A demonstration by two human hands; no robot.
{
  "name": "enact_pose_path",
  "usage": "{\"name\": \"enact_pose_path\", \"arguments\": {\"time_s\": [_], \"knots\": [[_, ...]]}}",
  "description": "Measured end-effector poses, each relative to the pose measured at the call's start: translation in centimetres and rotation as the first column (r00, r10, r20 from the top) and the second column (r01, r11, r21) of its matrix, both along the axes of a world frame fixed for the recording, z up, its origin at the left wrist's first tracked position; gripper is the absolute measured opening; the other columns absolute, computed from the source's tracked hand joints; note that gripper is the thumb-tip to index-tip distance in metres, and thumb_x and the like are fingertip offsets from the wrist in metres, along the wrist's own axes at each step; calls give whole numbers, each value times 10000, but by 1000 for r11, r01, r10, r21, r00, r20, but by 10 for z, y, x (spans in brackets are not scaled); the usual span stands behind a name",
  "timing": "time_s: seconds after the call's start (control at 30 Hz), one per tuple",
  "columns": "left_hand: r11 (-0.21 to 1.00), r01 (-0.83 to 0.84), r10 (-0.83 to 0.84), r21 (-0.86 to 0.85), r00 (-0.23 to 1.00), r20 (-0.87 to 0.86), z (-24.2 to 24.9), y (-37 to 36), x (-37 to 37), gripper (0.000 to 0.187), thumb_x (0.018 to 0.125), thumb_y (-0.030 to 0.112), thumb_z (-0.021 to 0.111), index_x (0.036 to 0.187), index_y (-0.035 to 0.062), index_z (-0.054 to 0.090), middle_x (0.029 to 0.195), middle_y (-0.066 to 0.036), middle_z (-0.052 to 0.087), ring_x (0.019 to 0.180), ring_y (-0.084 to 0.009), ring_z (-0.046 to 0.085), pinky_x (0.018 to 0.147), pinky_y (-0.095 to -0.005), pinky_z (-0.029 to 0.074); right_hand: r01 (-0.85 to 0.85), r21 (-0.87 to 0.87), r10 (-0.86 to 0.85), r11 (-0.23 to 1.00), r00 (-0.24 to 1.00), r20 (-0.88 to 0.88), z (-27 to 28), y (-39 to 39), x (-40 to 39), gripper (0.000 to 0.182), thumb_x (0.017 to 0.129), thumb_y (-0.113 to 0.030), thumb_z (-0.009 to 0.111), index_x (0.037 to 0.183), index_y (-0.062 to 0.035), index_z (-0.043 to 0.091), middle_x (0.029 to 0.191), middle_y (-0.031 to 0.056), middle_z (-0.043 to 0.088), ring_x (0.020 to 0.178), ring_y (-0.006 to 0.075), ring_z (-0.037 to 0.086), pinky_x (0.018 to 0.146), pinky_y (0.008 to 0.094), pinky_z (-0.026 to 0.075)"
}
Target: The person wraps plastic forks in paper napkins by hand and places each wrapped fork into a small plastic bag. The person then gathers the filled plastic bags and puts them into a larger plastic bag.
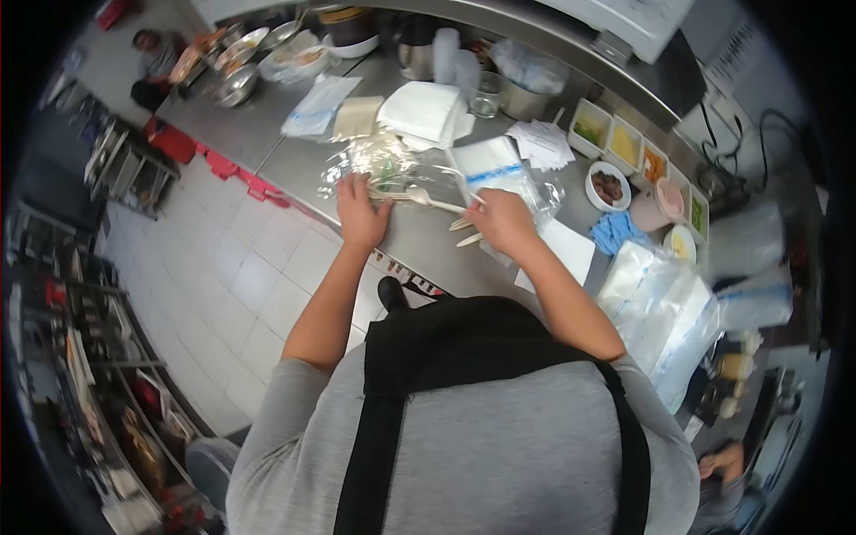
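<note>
My left hand (361, 218) rests on the near edge of a crinkled clear plastic bag (379, 159), its fingers stretched out and the thumb apart. Pale disposable cutlery (390, 192) lies partly under that plastic. My right hand (506, 221) is closed on the handle end of a pale spoon (421, 194), whose bowl points left toward my left hand. More pale cutlery (465, 237) sits on the steel counter just below the right fingers. A clear bag with a blue band (493, 169) lies just beyond them.
White napkins (419, 111) are stacked at the back. To the right stand food containers (624, 143), a bowl of meat (606, 186), a blue cloth (617, 232) and a pile of plastic bags (660, 303). Metal bowls (236, 85) and a person (159, 58) are at far left.
</note>
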State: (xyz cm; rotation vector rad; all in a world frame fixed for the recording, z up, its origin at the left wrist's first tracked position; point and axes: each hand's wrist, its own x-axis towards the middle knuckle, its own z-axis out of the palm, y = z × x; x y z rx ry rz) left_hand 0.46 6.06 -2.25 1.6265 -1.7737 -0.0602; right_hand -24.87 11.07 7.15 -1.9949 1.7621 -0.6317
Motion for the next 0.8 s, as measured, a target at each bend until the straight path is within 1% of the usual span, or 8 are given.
{"name": "enact_pose_path", "arguments": {"time_s": [0.1, 0.13, 0.2, 0.27, 0.4, 0.53, 0.67, 0.8], "knots": [[992, -15, 19, -124, 999, 27, 13, 10, -7, 638, 742, 211, 734, 1308, 110, 460, 1392, -231, 363, 1325, -444, 282, 1076, -530, 245, 60, 89, -78, 994, 974, 213, 13, 52, -59, 218, 774, -239, 696, 834, -33, 661, 776, 171, 659, 738, 311, 647, 690, 386, 504], [984, -3, 8, -179, 1000, 27, 21, 16, -13, 636, 743, 210, 732, 1311, 114, 461, 1392, -226, 364, 1325, -442, 282, 1073, -536, 241, 72, 139, -116, 988, 932, 343, -4, 69, -85, 239, 780, -242, 711, 861, -21, 669, 745, 135, 660, 702, 219, 633, 675, 333, 489], [960, 152, -142, -235, 988, 57, 35, 34, -30, 630, 738, 201, 730, 1305, 119, 468, 1393, -212, 371, 1321, -438, 290, 1067, -543, 238, 119, 325, -259, 938, 864, 433, -17, 103, -125, 226, 791, -219, 714, 878, -15, 672, 730, 54, 646, 682, 107, 557, 659, 282, 456], [906, 350, -338, -238, 937, 90, 42, 48, -49, 605, 731, 190, 729, 1284, 126, 491, 1393, -193, 380, 1317, -430, 300, 1064, -545, 242, 186, 514, -464, 837, 739, 488, -32, 129, -152, 212, 796, -218, 708, 857, -17, 670, 719, 37, 635, 687, 89, 540, 657, 278, 449], [700, 708, -695, -100, 706, 133, 46, 65, -102, 491, 727, 167, 715, 1198, 158, 576, 1377, -143, 415, 1317, -390, 318, 1061, -524, 264, 355, 295, -448, 887, 815, 368, -49, 155, -164, 224, 831, -220, 663, 937, -23, 650, 792, 107, 651, 712, 188, 592, 682, 328, 464], [469, 881, -842, 63, 424, 334, 55, 63, -144, 388, 744, 171, 686, 1124, 223, 632, 1389, -80, 430, 1335, -336, 324, 1043, -541, 281, 466, -27, -456, 884, 875, 164, -39, 160, -143, 250, 864, -193, 610, 1074, -57, 616, 926, 169, 651, 798, 343, 619, 737, 408, 478], [573, 805, -792, 151, 498, 352, 20, 36, -144, 337, 765, 192, 664, 1100, 230, 644, 1406, -54, 423, 1353, -304, 315, 1037, -563, 274, 365, -210, -375, 907, 927, -7, -38, 161, -119, 280, 860, -168, 603, 1135, -116, 617, 979, 151, 648, 835, 374, 618, 742, 440, 493], [662, 737, -730, 134, 594, 338, 15, 14, -121, 357, 750, 199, 673, 1105, 183, 633, 1398, -71, 427, 1345, -310, 322, 1040, -549, 267, 235, -200, -256, 951, 963, -87, -43, 151, -105, 296, 844, -190, 617, 1139, -172, 632, 942, 120, 636, 786, 337, 626, 688, 420, 512]]}}
